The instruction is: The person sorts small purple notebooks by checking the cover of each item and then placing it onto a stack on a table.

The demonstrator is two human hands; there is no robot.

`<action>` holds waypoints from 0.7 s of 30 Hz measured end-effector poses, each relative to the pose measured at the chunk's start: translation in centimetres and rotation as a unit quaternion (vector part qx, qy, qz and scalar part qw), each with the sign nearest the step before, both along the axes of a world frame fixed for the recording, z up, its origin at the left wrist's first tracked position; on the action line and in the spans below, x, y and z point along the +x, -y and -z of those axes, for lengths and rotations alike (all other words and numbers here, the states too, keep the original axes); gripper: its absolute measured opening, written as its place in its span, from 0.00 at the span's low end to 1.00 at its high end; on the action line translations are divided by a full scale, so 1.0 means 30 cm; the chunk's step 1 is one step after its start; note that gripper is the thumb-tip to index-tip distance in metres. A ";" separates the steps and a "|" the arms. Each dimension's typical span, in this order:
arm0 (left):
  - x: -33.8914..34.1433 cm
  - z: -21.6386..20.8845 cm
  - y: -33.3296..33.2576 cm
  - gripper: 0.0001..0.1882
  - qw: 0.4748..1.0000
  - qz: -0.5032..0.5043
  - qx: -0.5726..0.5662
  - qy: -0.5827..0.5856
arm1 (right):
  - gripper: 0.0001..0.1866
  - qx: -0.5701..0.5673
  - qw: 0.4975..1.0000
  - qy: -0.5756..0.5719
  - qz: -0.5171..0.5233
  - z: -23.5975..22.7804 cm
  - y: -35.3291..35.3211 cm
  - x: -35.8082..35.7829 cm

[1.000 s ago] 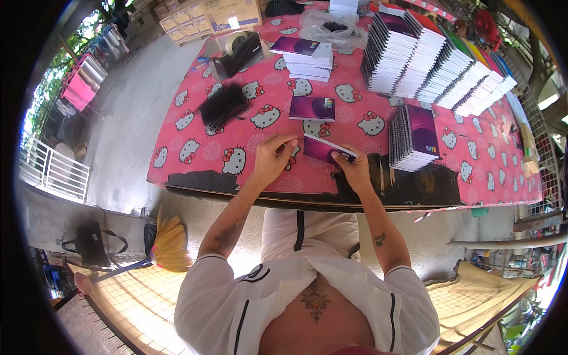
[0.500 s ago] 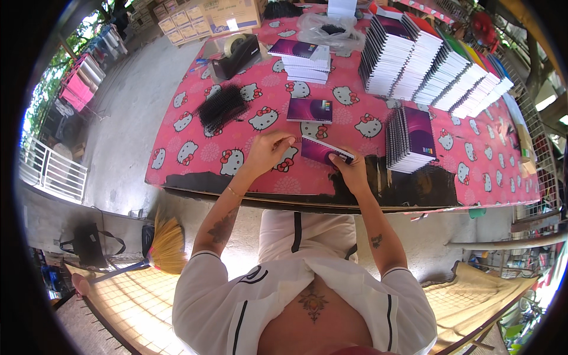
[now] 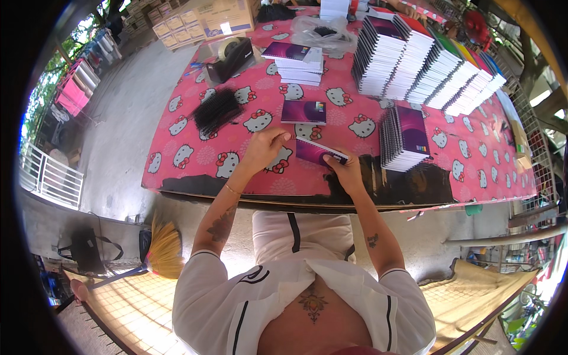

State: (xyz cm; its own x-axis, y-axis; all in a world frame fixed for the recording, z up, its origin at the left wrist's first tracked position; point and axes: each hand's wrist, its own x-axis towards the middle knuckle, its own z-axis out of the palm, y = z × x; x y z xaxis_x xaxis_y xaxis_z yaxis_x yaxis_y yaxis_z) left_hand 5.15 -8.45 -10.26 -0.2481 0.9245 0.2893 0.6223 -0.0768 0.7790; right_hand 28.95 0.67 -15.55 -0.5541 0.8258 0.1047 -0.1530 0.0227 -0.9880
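While the right hand [image 3: 348, 171] clamps a purple notebook [image 3: 312, 152], the left hand [image 3: 265, 149] holds its fingers together; beyond them lies a second notebook [image 3: 303, 112].

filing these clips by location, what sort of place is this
Probably a small workshop, perhaps at a home, where notebooks get bound: stacks of spiral-bound notebooks and what look like black binding coils are on the table, while clothes hang off to the left.

Purple notebook [image 3: 311, 151] partly hidden by right hand [image 3: 347, 171], black pile [image 3: 216, 111] blurred, white stack [image 3: 334, 8] cut off above
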 end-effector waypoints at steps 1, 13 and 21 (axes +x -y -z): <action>0.009 -0.007 -0.006 0.07 1.000 -0.005 -0.019 0.008 | 0.09 0.004 1.000 0.001 -0.001 0.001 -0.002 0.005; 0.068 -0.113 0.014 0.08 0.983 0.111 0.069 -0.127 | 0.08 0.060 0.998 0.006 -0.030 -0.010 0.013 0.024; 0.062 -0.089 0.038 0.11 0.989 0.112 0.068 -0.070 | 0.11 0.042 0.998 0.019 -0.048 -0.044 0.044 0.033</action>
State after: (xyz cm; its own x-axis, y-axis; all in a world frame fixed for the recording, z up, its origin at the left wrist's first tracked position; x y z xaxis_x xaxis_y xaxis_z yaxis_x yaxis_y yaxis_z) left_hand 7.02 -9.58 -7.60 0.0093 0.9016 0.4326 0.6790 -0.3232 0.6591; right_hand 29.95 -0.65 -14.23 -0.6345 0.7585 0.1491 -0.1215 0.0926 -0.9883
